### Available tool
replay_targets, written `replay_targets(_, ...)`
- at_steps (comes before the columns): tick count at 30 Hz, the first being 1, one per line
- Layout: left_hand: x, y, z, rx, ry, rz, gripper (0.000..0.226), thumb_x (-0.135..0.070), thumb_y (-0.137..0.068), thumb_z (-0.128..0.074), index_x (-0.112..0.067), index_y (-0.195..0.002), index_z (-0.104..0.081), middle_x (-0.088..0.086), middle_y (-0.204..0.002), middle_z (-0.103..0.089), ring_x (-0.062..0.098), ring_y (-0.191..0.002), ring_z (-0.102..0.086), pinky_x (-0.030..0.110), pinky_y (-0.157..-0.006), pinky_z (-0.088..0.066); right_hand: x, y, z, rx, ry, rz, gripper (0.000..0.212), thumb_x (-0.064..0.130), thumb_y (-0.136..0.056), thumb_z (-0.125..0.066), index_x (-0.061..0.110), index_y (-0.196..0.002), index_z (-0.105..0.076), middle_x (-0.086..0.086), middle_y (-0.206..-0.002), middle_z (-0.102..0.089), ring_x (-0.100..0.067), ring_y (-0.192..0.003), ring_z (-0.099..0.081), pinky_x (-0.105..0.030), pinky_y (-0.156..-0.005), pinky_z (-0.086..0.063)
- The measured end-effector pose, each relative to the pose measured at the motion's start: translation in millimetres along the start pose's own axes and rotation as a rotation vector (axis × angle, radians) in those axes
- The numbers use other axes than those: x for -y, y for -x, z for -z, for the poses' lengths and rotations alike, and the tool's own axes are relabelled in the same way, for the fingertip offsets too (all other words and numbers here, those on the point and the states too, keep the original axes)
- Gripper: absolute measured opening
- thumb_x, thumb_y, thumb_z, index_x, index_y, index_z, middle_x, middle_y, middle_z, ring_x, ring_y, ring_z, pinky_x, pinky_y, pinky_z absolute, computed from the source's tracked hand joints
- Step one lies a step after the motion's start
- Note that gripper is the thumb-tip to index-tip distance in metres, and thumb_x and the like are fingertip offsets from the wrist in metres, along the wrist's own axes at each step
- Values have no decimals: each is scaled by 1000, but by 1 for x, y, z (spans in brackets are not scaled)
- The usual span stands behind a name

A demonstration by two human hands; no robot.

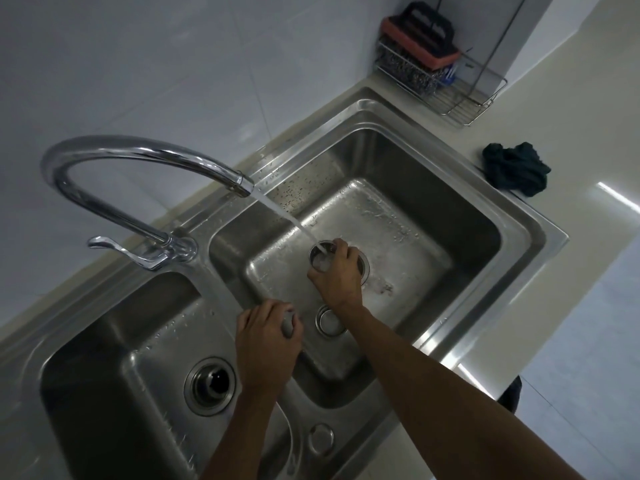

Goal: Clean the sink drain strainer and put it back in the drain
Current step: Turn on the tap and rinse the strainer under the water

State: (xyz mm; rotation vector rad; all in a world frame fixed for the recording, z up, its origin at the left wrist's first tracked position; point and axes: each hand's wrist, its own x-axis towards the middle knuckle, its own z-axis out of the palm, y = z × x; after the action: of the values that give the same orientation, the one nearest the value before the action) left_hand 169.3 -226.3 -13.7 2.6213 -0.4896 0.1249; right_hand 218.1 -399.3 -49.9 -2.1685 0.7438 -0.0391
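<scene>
Right hand [337, 271] is holding the strainer [320, 256] by its side and rim, grip wrapping round it, just above the right-basin drain [364, 268] of the double sink [540, 237]. Strainer is a small metal cup. Its axis is tilting, with the open mouth pointing up and left toward the faucet [138, 161] spout. Water stream [287, 220] is running straight into the mouth and foaming white inside. Left hand [268, 344] is sitting over the divider between the basins, grip curling round a small grey object [288, 325]; cannot tell what it is. Left-basin drain [209, 386] is lying open and dark. Round metal fitting [329, 322] is showing on the near wall of the right basin, beside the right forearm. Droplets are clinging to the steel basin walls. Sink is sitting in a pale beige table [588, 98]. Dark green cloth [516, 168] is lying crumpled on it just right of the sink. Wire rack [460, 98] is standing in the far corner, holding a black-and-orange scrubber [420, 32] and a steel scourer [405, 72]. White tiled wall [138, 64] is running behind the faucet, and pale floor tiles [571, 375] are showing at right. Lighting is dim.
</scene>
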Motion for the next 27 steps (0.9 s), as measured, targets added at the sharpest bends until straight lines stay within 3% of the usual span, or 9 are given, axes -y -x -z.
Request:
replay_targets(4, -1, -1, -1, 5, 0, 6, 10, -28, -88, -71, -27, -97, -68, -13, -100, -67, 9, -89, -61, 26, -96, -35, 5, 5, -4, -46, -60, -46, 85, 28, -73, -84, 11, -142, -38, -16, -134, -43, -29, -112, -52, -23, -82, -39)
replay_targets(10, 1, 0, -1, 12, -12, 5, 12, -27, -87, -73, -28, -97, -68, -14, -99, -66, 7, -88, -60, 22, -96, -29, 9, 5, -4, -39, -74, -97, 86, 30, -76, -82, 10, -145, -36, -17, -136, -44, -30, -115, -53, -27, -86, -43)
replay_targets(15, -2, -1, 2, 24, -1, 20, 13, -26, -86, -75, -27, -97, -69, -13, -99, -67, 10, -88, -62, 25, -95, -33, 5, -1, 13, -19, 101, 68, 84, 33, -71, -84, 13, -139, -39, -13, -132, -48, -31, -116, -52, -41, -97, -49)
replay_targets(20, -4, -1, 6, 32, 10, 32, 14, -25, -87, -76, -26, -99, -70, -12, -101, -68, 9, -91, -63, 25, -96, -33, 8, -14, 36, 55, 469, 300, 77, 48, -71, -78, 11, -129, -44, -10, -122, -53, -28, -107, -50, -41, -91, -50)
replay_targets(24, -4, 0, 5, 13, 12, 28, 14, -24, -86, -77, -24, -99, -71, -11, -99, -68, 12, -90, -63, 27, -96, -35, 12, -19, 46, 246, 418, 333, 77, 37, -71, -85, 12, -132, -44, -13, -126, -45, -31, -109, -54, -45, -90, -54)
replay_targets(27, -4, -1, 4, 10, 10, 27, 14, -24, -86, -76, -24, -99, -70, -10, -100, -68, 12, -91, -63, 25, -97, -33, 16, -24, 50, 248, 440, 362, 87, 44, -70, -87, 15, -138, -42, -13, -129, -48, -30, -115, -50, -44, -96, -51)
